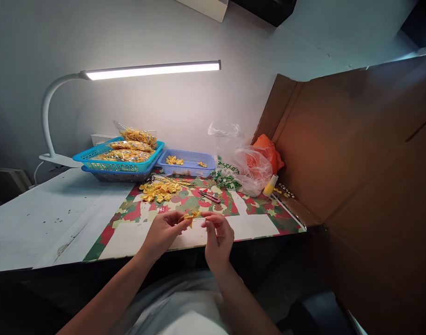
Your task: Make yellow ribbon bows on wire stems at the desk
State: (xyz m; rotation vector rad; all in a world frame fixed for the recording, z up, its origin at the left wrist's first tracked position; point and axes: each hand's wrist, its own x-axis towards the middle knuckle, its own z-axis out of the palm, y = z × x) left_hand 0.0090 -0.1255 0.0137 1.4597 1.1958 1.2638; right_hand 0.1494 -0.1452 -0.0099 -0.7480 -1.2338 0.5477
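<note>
Above the front edge of the table, my left hand [167, 231] pinches a small gold ribbon piece [191, 216] between thumb and fingers. My right hand [218, 235] is just to its right, thumb and fingers pressed together on a thin strand that runs to the gold piece. Behind my hands lies a pile of yellow-gold ribbon bows [159, 190] on the patterned mat [185, 202]. Thin gold strands [176, 182] are spread beyond the pile. Small red-handled snips [210, 197] rest on the mat to the right of the pile.
A turquoise basket [118, 164] at the back left holds bagged gold pieces. Beside it, a blue basket [188, 170] has a few bows. Plastic bags [248, 170], a yellow-and-white roll [270, 185] and a tall cardboard sheet [352, 135] are on the right. A lamp [150, 70] hangs over the table.
</note>
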